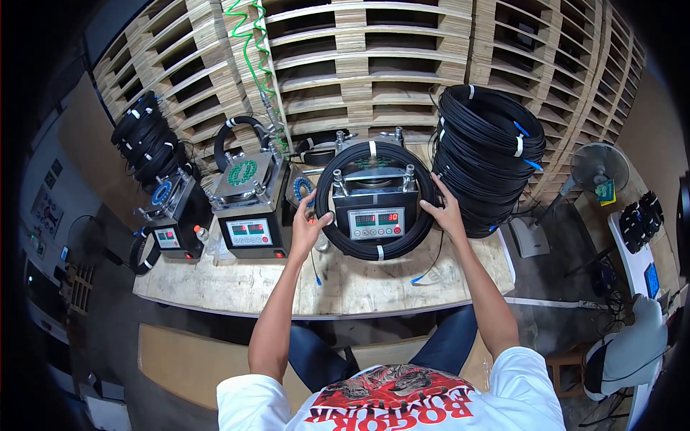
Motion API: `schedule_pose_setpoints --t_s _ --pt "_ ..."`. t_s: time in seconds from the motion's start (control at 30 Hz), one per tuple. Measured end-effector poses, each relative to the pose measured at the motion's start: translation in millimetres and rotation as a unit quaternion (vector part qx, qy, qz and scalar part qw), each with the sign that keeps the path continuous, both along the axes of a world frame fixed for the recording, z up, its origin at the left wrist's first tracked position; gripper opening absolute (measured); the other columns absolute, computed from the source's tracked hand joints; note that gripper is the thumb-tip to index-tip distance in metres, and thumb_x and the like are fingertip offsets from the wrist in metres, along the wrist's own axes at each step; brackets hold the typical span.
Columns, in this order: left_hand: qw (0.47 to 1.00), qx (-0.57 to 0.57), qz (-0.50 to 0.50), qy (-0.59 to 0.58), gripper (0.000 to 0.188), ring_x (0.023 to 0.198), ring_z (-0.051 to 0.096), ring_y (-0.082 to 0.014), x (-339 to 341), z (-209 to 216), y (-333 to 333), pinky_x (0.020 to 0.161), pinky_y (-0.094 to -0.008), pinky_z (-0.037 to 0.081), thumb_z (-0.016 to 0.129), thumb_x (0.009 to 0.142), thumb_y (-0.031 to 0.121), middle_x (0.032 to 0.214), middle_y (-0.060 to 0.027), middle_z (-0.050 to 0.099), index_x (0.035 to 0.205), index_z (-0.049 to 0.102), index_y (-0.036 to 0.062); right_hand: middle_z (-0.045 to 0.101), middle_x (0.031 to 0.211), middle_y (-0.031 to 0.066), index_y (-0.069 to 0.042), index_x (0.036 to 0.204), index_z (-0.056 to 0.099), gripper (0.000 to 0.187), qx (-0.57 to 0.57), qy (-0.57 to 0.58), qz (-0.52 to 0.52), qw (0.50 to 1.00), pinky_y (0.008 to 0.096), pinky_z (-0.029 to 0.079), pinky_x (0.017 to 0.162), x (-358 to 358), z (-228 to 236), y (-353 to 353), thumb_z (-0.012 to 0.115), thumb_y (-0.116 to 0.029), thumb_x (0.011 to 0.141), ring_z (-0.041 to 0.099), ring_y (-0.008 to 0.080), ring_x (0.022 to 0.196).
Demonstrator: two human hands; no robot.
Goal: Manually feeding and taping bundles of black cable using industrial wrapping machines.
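Observation:
A coil of black cable [412, 240], bound with white ties, is held upright in front of me between both hands. My left hand [309, 224] grips its left side, with the thumb at the front. On the opposite side my right hand [447, 211] holds it, thumb also in front. Two loose cable ends hang below the coil, tipped with a blue connector [318, 281] on the left and another blue connector [416, 280] on the right. Through the ring shows a black benchtop machine [376, 202] with a lit digital panel and metal posts.
Two similar machines, the nearer one [249, 228] with a green-dotted top, stand left on the wooden table [330, 298]. A tall stack of black coils [485, 176] rises at right, with more coils [147, 140] far left. Wooden pallets [359, 65] line the back. A person [632, 345] sits at right.

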State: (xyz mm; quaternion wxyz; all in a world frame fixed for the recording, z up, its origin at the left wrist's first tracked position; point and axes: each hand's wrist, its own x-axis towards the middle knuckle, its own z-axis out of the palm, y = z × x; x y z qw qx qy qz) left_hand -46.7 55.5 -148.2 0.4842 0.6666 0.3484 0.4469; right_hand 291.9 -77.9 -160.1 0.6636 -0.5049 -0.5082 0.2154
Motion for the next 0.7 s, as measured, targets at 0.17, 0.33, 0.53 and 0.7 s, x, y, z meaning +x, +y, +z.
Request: schedule_pose_setpoints --t_s 0.17,0.33,0.53,0.7 --pt "0.998 -0.022 -0.011 -0.049 0.072 0.086 0.061 -0.01 2.9 9.5 -3.3 0.074 -0.0252 0.053 0.073 0.082 -0.004 0.105 -0.0074 0.066 0.146 0.047 0.014 0.056 0.137 0.0128 -0.001 0.143 0.048 0.074 -0.04 0.064 0.025 0.997 0.0256 0.044 0.099 6.9 14.5 2.1 0.074 0.008 0.075 0.057 0.0138 0.114" --pt "0.998 -0.031 -0.008 -0.058 0.071 0.083 0.061 -0.0082 -1.8 33.8 -4.4 0.075 -0.024 0.053 0.073 0.082 -0.004 0.102 -0.0059 0.068 0.147 0.047 0.013 0.057 0.136 0.0114 0.0 0.142 0.049 0.075 -0.049 0.045 0.008 0.998 0.0255 0.043 0.1 -2.5 49.5 -9.8 0.072 0.014 0.073 0.057 0.0124 0.112" --pt "0.999 0.014 -0.021 0.03 0.076 0.077 0.056 -0.0033 -31.6 53.7 -31.7 0.074 -0.0202 0.05 0.078 0.079 0.0 0.098 -0.0016 0.07 0.147 0.046 0.0103 0.06 0.129 0.0087 -0.004 0.145 0.047 0.075 -0.055 0.002 0.023 0.998 0.0269 0.044 0.099 -15.3 81.6 -62.7 0.074 0.009 0.076 0.058 0.0117 0.109" --pt "0.997 -0.053 -0.058 0.022 0.078 0.093 0.059 -0.0064 -66.2 46.4 -104.8 0.079 -0.0214 0.05 0.076 0.08 -0.002 0.111 -0.0069 0.068 0.149 0.04 0.0029 0.051 0.141 0.0097 -0.006 0.146 0.044 0.077 -0.146 -0.048 0.042 0.987 0.0364 0.035 0.11 -43.1 74.2 -127.6 0.076 0.002 0.077 0.051 0.0164 0.125"
